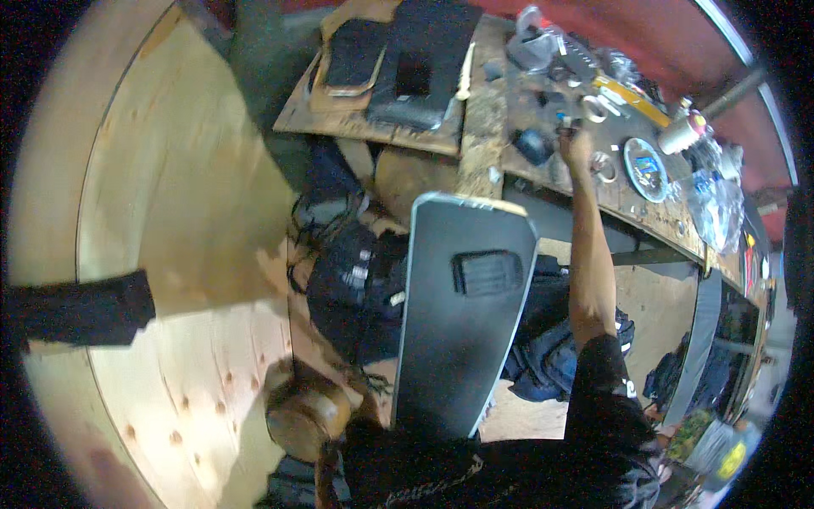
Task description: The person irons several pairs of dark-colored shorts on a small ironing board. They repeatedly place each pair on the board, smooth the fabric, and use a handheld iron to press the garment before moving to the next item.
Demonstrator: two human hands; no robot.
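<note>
My right arm stretches far out over the cluttered workbench. At its end my right hand is closed, with its fingertips at a small dark item that is too blurred to name. A dark blue, rounded object lies left of that hand, and tape rolls lie close by. My left forearm shows at the lower edge; its hand is out of view. In front of my body stands a long dark grey board with pale edges. A black rectangular piece with rounded corners is on its upper part.
A round dish of small parts, a thread cone and clear plastic bags crowd the bench. Black panels lie on the far table. Dark cloth and a wooden stump are low down. Plywood stands at left.
</note>
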